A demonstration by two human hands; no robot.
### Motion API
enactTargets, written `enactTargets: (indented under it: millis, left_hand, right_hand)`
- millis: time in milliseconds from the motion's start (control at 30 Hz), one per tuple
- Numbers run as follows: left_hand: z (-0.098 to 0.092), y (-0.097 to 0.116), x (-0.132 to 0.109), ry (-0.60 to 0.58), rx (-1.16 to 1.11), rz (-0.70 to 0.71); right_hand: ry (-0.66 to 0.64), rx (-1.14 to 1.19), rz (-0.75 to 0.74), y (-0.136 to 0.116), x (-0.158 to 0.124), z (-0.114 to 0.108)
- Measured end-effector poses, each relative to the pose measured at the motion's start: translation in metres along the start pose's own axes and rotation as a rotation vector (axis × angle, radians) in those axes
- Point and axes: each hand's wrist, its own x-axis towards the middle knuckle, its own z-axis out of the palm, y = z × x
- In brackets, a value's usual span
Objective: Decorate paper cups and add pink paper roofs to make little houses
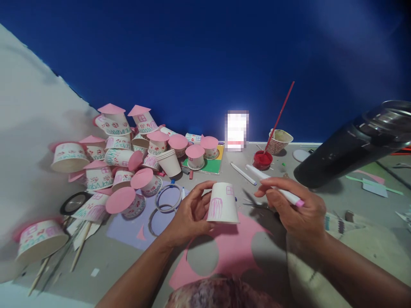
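Note:
My left hand (197, 207) is closed around the side of a white paper cup (224, 203), turned upside down. Purple marker lines on it form a small window and an arched, striped door. To the right of the cup, my right hand (297, 209) grips a white marker (290, 196) with a pink end towards my wrist. The marker is apart from the cup. Beneath both hands lies a pink paper sheet (236, 244) with round holes cut out. Scissors (260, 205) are partly hidden behind my right hand.
Decorated cups with pink paper roofs (111, 124) are piled at left, near a stack of plain cups (169, 162). Tape rings (168, 198) rest on purple paper. Behind are another marker (243, 173), a red paint pot (262, 160) and a lit, blurred screen (236, 130). A dark bottle (346, 145) leans at right.

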Motion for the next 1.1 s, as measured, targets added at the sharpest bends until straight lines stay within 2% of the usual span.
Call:
enactTargets:
  millis: [233, 333, 533, 633, 700, 833, 967, 1100]
  left_hand:
    - [0.005, -0.004, 0.000, 0.045, 0.045, 0.086]
    - [0.007, -0.007, -0.001, 0.080, 0.043, 0.107]
    - [0.013, -0.020, -0.004, 0.147, 0.134, 0.188]
    - [0.012, -0.019, -0.005, 0.104, 0.165, 0.209]
    - [0.011, -0.014, -0.006, 0.067, 0.166, 0.192]
    - [0.006, 0.000, -0.009, -0.005, 0.336, 0.253]
    - [0.007, 0.008, -0.013, -0.215, 0.558, 0.247]
    - [0.017, 0.016, -0.017, -0.366, 0.746, 0.254]
  right_hand:
    - [-0.242, -0.160, -0.180, 0.006, 0.009, 0.006]
    - [-0.222, -0.194, -0.243, 0.009, 0.007, 0.012]
    - [-0.088, -0.167, -0.318, 0.005, 0.001, 0.020]
    - [-0.018, -0.154, -0.214, 0.006, 0.005, 0.014]
    - [-0.029, -0.126, -0.089, 0.010, 0.011, 0.007]
    - [-0.224, -0.005, 0.095, 0.015, 0.025, -0.007]
    - [-0.466, 0.132, 0.210, 0.013, 0.029, -0.011]
    - [-0.595, 0.267, 0.351, 0.010, 0.025, -0.008]
